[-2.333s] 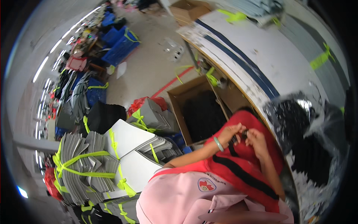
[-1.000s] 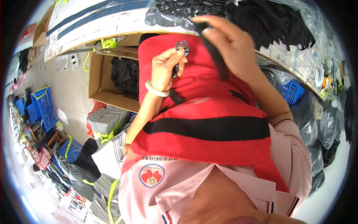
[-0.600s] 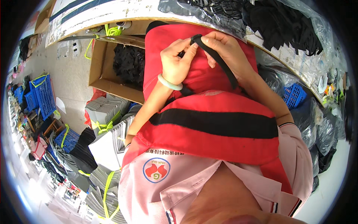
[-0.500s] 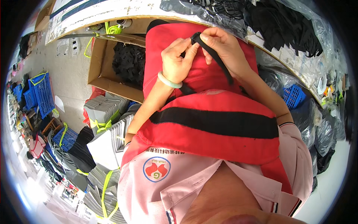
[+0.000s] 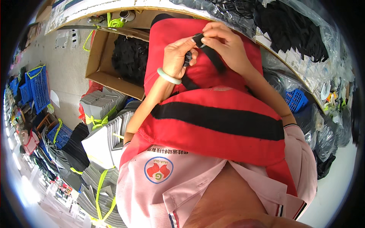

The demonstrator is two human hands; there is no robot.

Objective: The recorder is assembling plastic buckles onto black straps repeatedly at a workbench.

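Above the red apron (image 5: pixel 216 127) over my lap, my two hands meet at a small black buckle (image 5: pixel 198 40). My left hand (image 5: pixel 175 60), with a pale bangle at the wrist, pinches the buckle's near side, and a second small black piece (image 5: pixel 187 59) shows against its fingers. On the other side my right hand (image 5: pixel 227 43) grips the buckle's edge where a black strap (image 5: pixel 214 59) meets it. The strap's free end hangs down over the red cloth. Another dark strap (image 5: pixel 189 82) lies below my left hand. My fingers partly hide how strap and buckle join.
A cardboard box (image 5: pixel 114 80) of black pieces stands at my left. Below it are stacks of grey sheets (image 5: pixel 100 146) tied with yellow-green ribbon. Black straps (image 5: pixel 291 28) are heaped on the table (image 5: pixel 152 4) ahead. A blue basket (image 5: pixel 296 99) and plastic bags sit at the right.
The strap's hanging end has swung left and now looks shorter. My right hand has shifted slightly up and left, and the small black piece now shows at my left fingers.
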